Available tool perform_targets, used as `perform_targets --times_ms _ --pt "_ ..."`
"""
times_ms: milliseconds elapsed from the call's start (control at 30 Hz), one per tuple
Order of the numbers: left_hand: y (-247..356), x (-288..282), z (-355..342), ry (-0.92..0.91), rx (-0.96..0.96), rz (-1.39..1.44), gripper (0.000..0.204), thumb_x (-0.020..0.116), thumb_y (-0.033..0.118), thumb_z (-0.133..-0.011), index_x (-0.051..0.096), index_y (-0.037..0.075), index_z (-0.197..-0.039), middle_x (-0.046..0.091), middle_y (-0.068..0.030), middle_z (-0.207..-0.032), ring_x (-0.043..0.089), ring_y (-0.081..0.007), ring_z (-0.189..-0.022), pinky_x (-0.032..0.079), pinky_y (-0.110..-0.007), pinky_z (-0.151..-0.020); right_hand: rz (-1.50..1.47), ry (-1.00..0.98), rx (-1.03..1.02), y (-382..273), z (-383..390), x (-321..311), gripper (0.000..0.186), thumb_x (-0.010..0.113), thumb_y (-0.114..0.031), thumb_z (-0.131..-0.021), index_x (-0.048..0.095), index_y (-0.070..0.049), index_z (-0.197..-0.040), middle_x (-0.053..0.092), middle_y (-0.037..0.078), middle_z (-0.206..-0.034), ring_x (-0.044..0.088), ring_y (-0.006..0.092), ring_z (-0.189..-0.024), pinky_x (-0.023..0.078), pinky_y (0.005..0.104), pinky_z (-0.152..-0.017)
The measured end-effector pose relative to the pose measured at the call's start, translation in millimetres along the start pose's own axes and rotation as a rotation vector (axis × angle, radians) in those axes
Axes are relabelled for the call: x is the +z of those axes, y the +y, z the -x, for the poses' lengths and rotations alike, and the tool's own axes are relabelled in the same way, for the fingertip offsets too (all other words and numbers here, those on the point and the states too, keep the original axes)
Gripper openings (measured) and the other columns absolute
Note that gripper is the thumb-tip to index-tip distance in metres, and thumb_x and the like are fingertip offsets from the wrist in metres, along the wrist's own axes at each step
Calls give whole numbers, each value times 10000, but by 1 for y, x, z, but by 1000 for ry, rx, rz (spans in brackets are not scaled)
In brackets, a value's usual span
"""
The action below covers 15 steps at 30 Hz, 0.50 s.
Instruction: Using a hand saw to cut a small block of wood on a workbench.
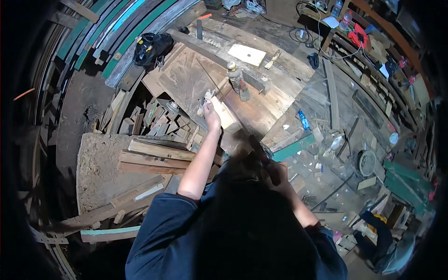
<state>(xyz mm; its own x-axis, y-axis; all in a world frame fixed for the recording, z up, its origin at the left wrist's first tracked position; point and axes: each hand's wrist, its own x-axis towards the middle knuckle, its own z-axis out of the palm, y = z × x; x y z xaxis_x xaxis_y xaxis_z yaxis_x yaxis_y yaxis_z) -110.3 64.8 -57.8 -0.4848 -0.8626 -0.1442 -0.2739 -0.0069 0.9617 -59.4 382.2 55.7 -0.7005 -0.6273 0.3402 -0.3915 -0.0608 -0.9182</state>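
My left hand (pixel 212 116) is closed at the near-left side of a pale wooden block (pixel 226 117) on the workbench (pixel 287 86). A small greyish thing at its fingertips is too blurred to name. My right hand (pixel 281 177), close to my body, grips the dark brown handle of a long thin tool (pixel 259 151). Its slender shaft runs up and left over the block and past my left hand; the kind of tool cannot be told. Just beyond the block stand a dusty bottle (pixel 234 74) and a smaller greyish container (pixel 244 92).
A pale board (pixel 247 54) and a brush (pixel 273 59) lie on the bench's far side. A black plastic bag (pixel 154 48) sits at its far left corner. Timber offcuts (pixel 156 153) are heaped at left. A blue bottle (pixel 304 120) lies on the littered floor at right.
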Motion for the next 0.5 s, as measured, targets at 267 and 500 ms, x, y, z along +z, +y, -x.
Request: perform_targets --times_ms 267,500 --pt "36 3 19 -34 -83 -20 603 333 430 -1011 334 -25 -1406 380 -202 -1440 347 -302 -1342 247 -358 -1104 -13 131 -15 2 3 11 255 630 -80 -776 586 31 -1000 588 101 -641 587 220 -506 432 296 -487" --pt "23 0 7 -61 -32 -49 591 318 430 -1017 364 -43 -1369 435 -199 -1380 401 -292 -1287 278 -360 -1079 -262 31 142 16 18 19 87 587 -73 -806 579 3 -848 581 107 -668 572 222 -544 421 307 -522"
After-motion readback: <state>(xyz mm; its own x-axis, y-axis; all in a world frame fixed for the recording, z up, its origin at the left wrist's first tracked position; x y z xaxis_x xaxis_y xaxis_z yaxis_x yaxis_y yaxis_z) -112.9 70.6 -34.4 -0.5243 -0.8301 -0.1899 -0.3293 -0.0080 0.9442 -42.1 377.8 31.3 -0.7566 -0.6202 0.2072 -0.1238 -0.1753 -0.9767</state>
